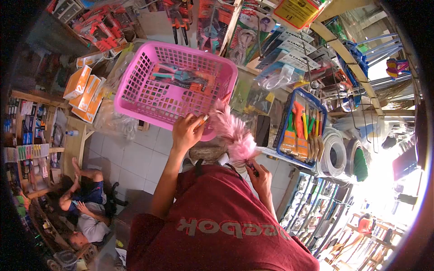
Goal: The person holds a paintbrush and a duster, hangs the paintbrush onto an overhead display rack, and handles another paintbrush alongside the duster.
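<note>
My right hand point(260, 176) is closed round the dark handle of a fluffy pink duster point(235, 131). The duster's fibres reach up to the right side of a pink plastic basket point(181, 49) and touch its near corner. My left hand point(186, 132) is at the basket's near rim with its fingers curled over it. A small pale stick, perhaps a cigarette, shows at those fingertips. Inside the basket lie packaged pliers point(174, 74) and other orange and teal packs. A dark phone point(262, 130) lies to the right of the duster.
A blue tray point(289, 97) of colourful-handled tools stands right, beside coils of white hose point(333, 153). Orange boxes point(83, 92) are at left. Packaged goods hang at the back. Another person point(90, 217) sits low at left. Tiled floor point(144, 158) shows below.
</note>
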A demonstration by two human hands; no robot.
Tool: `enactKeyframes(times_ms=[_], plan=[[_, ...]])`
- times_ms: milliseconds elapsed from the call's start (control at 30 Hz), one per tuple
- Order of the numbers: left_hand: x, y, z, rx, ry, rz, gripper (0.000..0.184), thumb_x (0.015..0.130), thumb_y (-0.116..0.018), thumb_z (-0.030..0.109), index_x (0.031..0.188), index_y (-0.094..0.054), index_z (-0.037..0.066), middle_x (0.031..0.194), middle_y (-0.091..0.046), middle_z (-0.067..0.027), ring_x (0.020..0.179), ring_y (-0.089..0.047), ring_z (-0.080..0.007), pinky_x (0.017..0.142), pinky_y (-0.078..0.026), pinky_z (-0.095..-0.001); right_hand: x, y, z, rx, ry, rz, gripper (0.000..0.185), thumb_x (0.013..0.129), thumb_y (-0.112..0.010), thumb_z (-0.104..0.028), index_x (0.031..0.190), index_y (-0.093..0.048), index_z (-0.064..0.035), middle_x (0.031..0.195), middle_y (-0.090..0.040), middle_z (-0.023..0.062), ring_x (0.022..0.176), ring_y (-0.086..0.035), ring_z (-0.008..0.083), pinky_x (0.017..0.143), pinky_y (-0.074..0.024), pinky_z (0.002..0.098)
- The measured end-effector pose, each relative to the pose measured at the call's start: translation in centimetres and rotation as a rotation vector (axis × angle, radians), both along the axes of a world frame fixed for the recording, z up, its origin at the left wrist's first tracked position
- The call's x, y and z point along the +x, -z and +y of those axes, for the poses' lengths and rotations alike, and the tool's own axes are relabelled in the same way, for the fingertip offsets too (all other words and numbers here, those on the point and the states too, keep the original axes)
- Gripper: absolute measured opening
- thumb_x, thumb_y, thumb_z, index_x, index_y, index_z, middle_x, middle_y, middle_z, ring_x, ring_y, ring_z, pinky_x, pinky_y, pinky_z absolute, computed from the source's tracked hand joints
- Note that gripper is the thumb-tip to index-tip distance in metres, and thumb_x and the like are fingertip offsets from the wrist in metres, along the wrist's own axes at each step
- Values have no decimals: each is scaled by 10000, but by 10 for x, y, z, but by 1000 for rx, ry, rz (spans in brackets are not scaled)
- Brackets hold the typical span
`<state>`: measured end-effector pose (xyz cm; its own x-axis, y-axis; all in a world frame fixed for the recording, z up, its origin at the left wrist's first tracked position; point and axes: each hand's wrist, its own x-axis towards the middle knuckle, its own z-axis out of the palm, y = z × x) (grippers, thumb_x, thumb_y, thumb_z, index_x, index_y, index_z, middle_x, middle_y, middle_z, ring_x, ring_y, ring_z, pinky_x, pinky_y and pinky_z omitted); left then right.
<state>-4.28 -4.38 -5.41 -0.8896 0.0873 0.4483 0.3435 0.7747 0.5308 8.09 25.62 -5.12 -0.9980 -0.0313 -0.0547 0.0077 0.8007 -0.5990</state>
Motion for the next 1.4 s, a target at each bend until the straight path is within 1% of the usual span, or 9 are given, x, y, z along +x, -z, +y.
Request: enactKeyframes(times_ms=[200, 400, 500, 600, 800, 900, 1000, 1100, 1400], plan=[[0, 2, -2, -25, 4, 8, 219, 745, -670, 157, 962, -644, 136, 680, -511, -6, 583, -532, -208, 562, -413, -342, 6, 5, -7, 63, 35, 103, 357, 813, -674, -187, 1156, -621, -102, 678, -555, 86, 539, -577, 220, 506, -452, 366], [-1, 8, -4, -29, 11, 11, 221, 749, -673, 169, 965, -644, 137, 720, -534, -10, 595, -535, -214, 582, -415, -341, 13, 3, -15, -97, 128, -55, 268, 911, -548, -192, 1129, -626, -57, 681, -529, 128, 593, -510, 248, 561, -396, 360], [0, 5, -2, -23, 13, 23, 221, 754, -677, 181, 969, -648, 143, 716, -531, -6, 596, -534, -207, 580, -413, -337, 13, 4, -19, -114, 165, -86, 265, 926, -523, -210, 1107, -635, -51, 688, -529, 139, 608, -506, 261, 574, -389, 363], [-1, 1, -2, -17, 23, 19, 222, 760, -682, 193, 976, -651, 149, 707, -523, 0, 595, -531, -198, 571, -407, -332, 14, 6, -18, -109, 130, -75, 252, 915, -537, -209, 1094, -640, -66, 688, -517, 129, 601, -519, 265, 564, -401, 376], [-2, 6, -2, -5, 26, 22, 224, 763, -685, 193, 982, -653, 155, 698, -514, 6, 583, -525, -190, 553, -399, -326, 17, 9, -24, -70, 158, -69, 216, 891, -573, -213, 998, -651, -42, 740, -562, 154, 650, -561, 320, 587, -431, 400], [-2, 8, -2, 10, 22, 27, 227, 759, -687, 186, 981, -653, 152, 697, -512, 7, 579, -522, -187, 551, -400, -324, 17, 15, -22, -120, 197, -65, 182, 870, -602, -181, 955, -645, -26, 761, -576, 163, 665, -570, 331, 593, -440, 409], [-2, 10, -3, 9, 30, 42, 232, 754, -689, 178, 981, -652, 143, 695, -511, 6, 575, -520, -185, 552, -401, -321, 16, 19, -21, -92, 149, 45, 165, 869, -613, -166, 936, -650, -20, 700, -544, 121, 602, -534, 248, 540, -406, 356], [-3, 11, -4, 6, 38, 43, 237, 750, -691, 175, 980, -651, 133, 691, -508, 4, 574, -521, -181, 552, -400, -319, 14, 11, -24, -135, 203, 12, 156, 837, -643, -153, 910, -632, -15, 765, -579, 161, 665, -573, 332, 588, -442, 410], [-3, 11, -2, -19, 24, 56, 248, 757, -695, 186, 995, -652, 132, 691, -511, 11, 576, -522, -165, 558, -397, -307, 11, 8, -22, -100, 225, 21, 184, 794, -696, -143, 923, -623, -34, 801, -593, 146, 682, -583, 302, 600, -455, 388]])
